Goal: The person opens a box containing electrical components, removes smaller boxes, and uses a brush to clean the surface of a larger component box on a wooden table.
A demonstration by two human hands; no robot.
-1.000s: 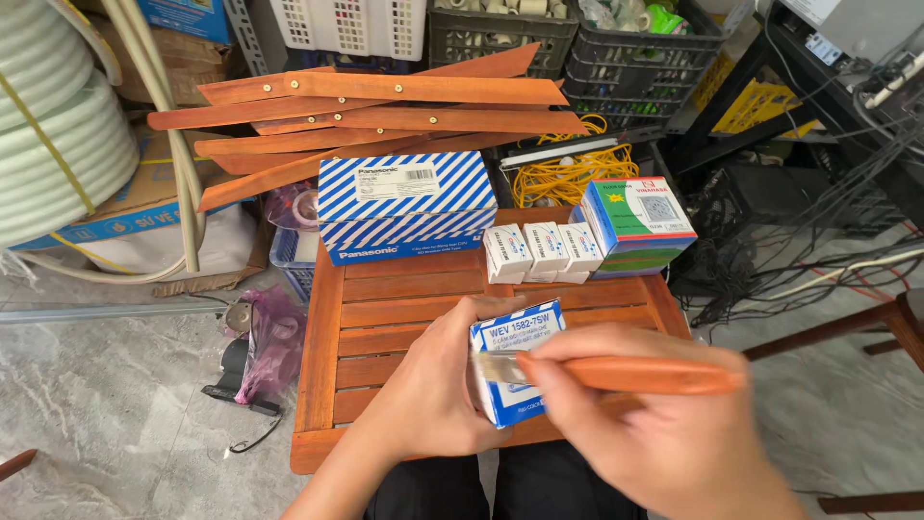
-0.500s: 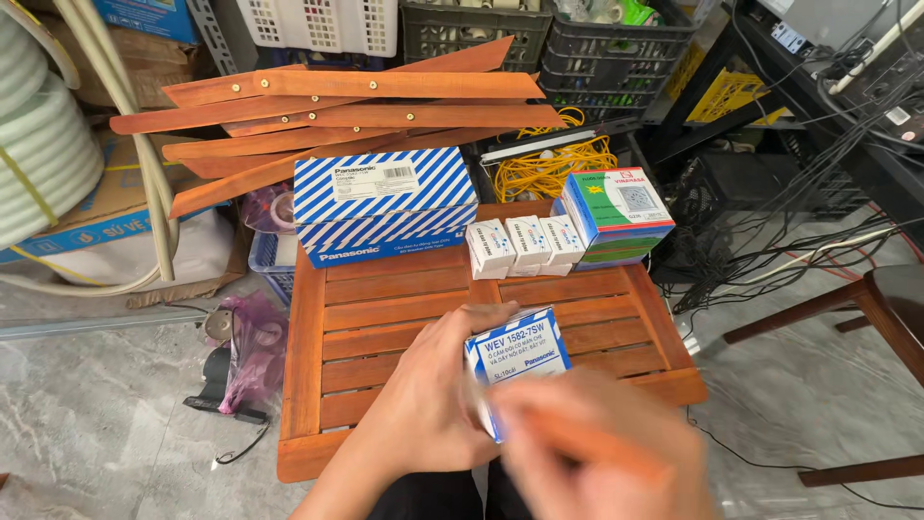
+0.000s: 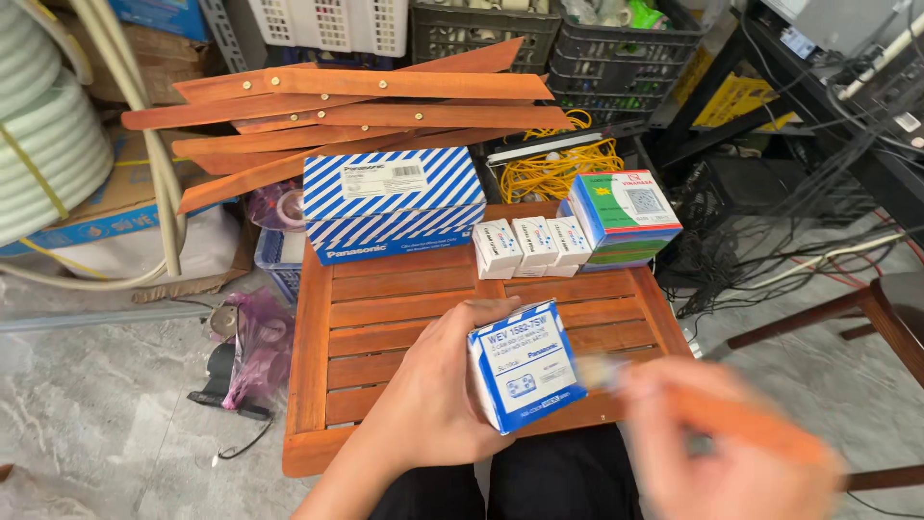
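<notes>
Small blue-and-white cardboard box (image 3: 525, 366) held over the slatted wooden table (image 3: 385, 327), unopened.

Box is gripped by left hand (image 3: 433, 404), fingers curled around its side, flaps shut. Right hand (image 3: 731, 453) is motion-blurred just right of the box, closed on an orange, stick-shaped tool (image 3: 741, 424). Three small white boxes (image 3: 531, 246) are lined up at the table's far edge, untouched.

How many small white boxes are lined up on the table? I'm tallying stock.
3: a left box, a middle box and a right box, side by side at the wooden table's far edge. More may be hidden.
</notes>
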